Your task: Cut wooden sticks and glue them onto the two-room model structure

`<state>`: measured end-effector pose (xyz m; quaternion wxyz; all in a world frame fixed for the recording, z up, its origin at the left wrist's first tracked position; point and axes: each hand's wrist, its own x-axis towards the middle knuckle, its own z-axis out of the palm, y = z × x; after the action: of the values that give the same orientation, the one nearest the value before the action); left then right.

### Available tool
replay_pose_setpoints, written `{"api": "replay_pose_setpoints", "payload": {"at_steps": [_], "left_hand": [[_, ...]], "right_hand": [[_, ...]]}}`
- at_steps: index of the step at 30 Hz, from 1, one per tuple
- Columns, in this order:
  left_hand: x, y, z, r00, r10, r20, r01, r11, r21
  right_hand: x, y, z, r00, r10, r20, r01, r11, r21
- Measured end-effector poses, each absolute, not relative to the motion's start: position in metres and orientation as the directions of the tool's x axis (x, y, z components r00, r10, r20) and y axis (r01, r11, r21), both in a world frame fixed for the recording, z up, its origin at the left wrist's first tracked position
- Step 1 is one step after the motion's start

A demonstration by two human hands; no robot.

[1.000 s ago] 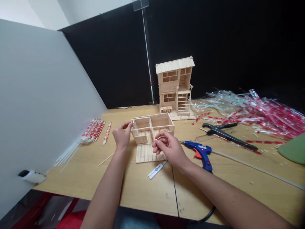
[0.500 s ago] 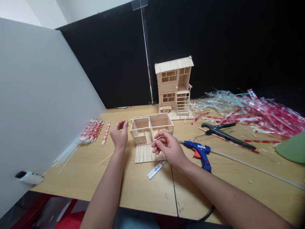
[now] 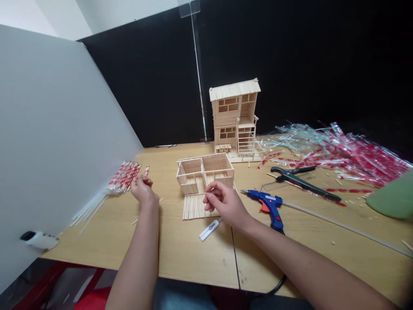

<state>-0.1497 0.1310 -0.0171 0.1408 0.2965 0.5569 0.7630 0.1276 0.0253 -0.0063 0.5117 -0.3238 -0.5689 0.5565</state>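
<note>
Black panels (image 3: 145, 86) rise behind the table (image 3: 190, 262) and roofless model (image 3: 199, 183).

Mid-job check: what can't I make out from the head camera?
Head view:
Left hand: curled fingers hide whether it holds anything.
Single wrapped packet: lower part behind that hand.
Loose stick: middle behind the left forearm.
White-handled tool: far end behind the right hand.
Green object: cut off by right edge.

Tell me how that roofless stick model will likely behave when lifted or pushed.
The roofless stick model is probably light for its size, since it looks thin-walled and open-topped. Its slender top rails seem fragile and might snap if pinched hard. Its broad, flat floor should make it slide rather than tip when pushed.
</note>
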Motion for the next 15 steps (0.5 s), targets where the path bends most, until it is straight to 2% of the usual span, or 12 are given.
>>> {"api": "replay_pose_setpoints", "payload": {"at_steps": [3, 6, 10, 15], "left_hand": [[-0.150, 0.132, -0.024, -0.698, 0.625, 0.349, 0.257, -0.235, 0.937], [-0.146, 0.129, -0.032, -0.520, 0.768, 0.372, 0.451, -0.123, 0.884], [-0.142, 0.123, -0.040, -0.313, 0.892, 0.326, 0.699, -0.016, 0.715], [-0.140, 0.120, -0.044, -0.215, 0.944, 0.249, 0.861, 0.062, 0.505]], "right_hand": [[0.127, 0.019, -0.006, -0.331, 0.912, 0.244, -0.082, 0.230, -0.970], [0.127, 0.014, -0.003, -0.388, 0.879, 0.278, 0.049, 0.321, -0.946], [0.129, 0.013, 0.002, -0.432, 0.821, 0.373, 0.194, 0.489, -0.851], [0.131, 0.014, 0.000, -0.447, 0.790, 0.419, 0.266, 0.565, -0.781]]}}
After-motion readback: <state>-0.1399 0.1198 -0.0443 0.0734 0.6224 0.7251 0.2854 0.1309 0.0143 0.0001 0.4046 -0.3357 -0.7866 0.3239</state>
